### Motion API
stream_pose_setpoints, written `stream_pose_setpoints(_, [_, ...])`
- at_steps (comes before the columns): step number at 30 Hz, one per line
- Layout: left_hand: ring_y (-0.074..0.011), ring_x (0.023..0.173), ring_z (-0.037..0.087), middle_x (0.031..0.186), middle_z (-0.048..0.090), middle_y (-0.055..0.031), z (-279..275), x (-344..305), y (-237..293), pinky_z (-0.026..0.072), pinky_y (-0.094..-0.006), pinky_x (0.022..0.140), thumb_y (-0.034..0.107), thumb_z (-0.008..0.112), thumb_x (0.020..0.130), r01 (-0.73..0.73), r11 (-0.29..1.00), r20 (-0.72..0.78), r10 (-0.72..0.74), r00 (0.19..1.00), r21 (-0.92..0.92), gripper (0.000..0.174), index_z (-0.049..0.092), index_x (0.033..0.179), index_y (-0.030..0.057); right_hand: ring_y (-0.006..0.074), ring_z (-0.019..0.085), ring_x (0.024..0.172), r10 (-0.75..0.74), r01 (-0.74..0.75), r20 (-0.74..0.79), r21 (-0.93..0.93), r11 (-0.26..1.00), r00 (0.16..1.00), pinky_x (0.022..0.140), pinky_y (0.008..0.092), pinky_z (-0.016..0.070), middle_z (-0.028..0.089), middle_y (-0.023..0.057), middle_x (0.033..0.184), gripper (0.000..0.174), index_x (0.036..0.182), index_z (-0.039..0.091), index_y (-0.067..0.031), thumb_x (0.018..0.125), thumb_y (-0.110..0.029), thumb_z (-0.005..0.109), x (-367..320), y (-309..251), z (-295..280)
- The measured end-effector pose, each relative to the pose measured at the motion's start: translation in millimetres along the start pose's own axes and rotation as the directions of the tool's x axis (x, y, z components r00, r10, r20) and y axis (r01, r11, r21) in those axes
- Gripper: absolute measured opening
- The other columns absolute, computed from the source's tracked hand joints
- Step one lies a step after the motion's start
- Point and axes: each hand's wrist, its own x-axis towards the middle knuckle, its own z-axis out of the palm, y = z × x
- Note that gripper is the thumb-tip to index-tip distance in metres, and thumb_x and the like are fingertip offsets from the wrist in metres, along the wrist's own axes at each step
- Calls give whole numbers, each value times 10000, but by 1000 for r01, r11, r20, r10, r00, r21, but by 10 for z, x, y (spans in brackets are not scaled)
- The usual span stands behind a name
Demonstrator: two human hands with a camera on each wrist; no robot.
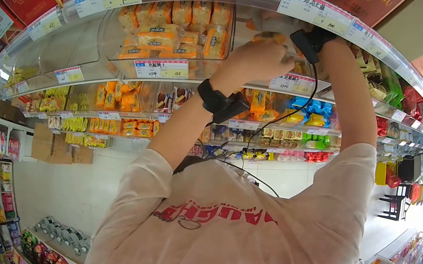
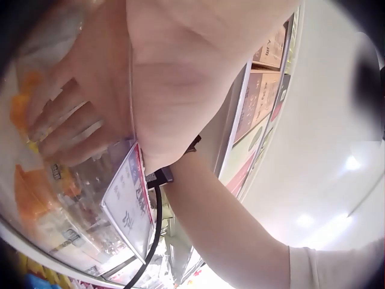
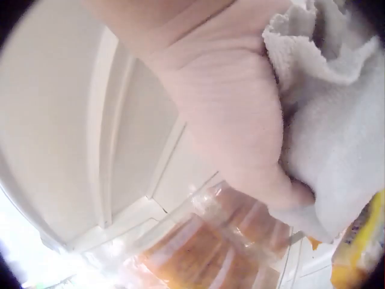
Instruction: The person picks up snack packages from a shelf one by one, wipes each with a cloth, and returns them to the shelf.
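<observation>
My right hand (image 3: 240,120) grips a whitish-grey cloth (image 3: 337,132), its thumb pressed into the fabric. In the head view the cloth (image 1: 268,20) lies inside a clear shelf bin under the upper shelf edge. My left hand (image 1: 257,64) reaches over the front of that bin, left of the right hand. In the left wrist view its fingers (image 2: 75,123) show through the clear wall, fairly straight and spread, fingertips right by an orange packet (image 2: 23,108). An orange-and-yellow packet (image 1: 270,37) sits just beyond the left hand. Wrapped orange cakes (image 3: 186,253) lie below the right hand.
A neighbouring bin holds several orange-wrapped cakes (image 1: 157,37). Price tags (image 1: 159,68) line the shelf fronts. Boxes (image 1: 353,1) stand on the shelf above. A black cable (image 1: 308,95) hangs from the right wrist camera. More packaged sweets (image 1: 311,113) fill the lower shelves.
</observation>
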Motion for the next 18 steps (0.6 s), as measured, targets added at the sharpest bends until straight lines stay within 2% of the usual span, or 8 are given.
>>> stream_pose_setpoints(3, [-376,944,689,993,718,-186,-27,24,0,539,-474,885,401,562,909,-54,999,-28,54,998,8,444,712,1124,42,294,639,988,5,-5,20,3,1000,1000,885,391,503,680,159,1144,552,1236,660,-71,837,-453,653,-44,95,-39])
stream_pose_setpoints(6, [-372,1024,664,1069,692,-190,-98,-44,106,536,-476,891,368,578,904,20,993,-118,-5,993,121,422,702,1136,37,289,637,980,19,-19,31,9,1000,999,878,389,501,681,154,1135,546,1228,664,-71,835,-450,648,-128,131,-31])
stream_pose_setpoints(9, [-366,1110,626,1177,644,-199,51,-35,24,533,-475,890,371,570,908,20,968,-324,64,944,248,434,689,1153,34,284,634,972,37,-38,33,20,999,999,871,387,498,683,149,1126,540,1220,667,-72,833,-447,642,-181,199,-47])
stream_pose_setpoints(11, [-364,1138,610,1230,616,-207,15,35,-26,529,-475,884,378,572,905,54,990,-84,-44,995,128,452,680,1170,28,281,632,966,46,-47,44,26,999,998,867,386,497,684,146,1120,536,1215,669,-72,832,-446,639,-186,221,-53])
stream_pose_setpoints(12, [-363,1153,602,1256,602,-211,0,53,-35,527,-475,881,382,573,903,79,994,48,-83,995,72,461,675,1179,26,280,632,963,54,-55,50,31,998,997,865,385,496,684,145,1116,534,1212,671,-73,831,-445,637,-212,238,-61])
stream_pose_setpoints(18, [-377,1108,627,1228,608,-225,-128,73,40,513,-467,877,377,560,922,74,997,162,-77,984,22,464,666,1158,-9,270,626,947,73,-82,155,47,996,985,851,381,492,687,135,1098,522,1197,677,-74,827,-439,626,-350,240,-62])
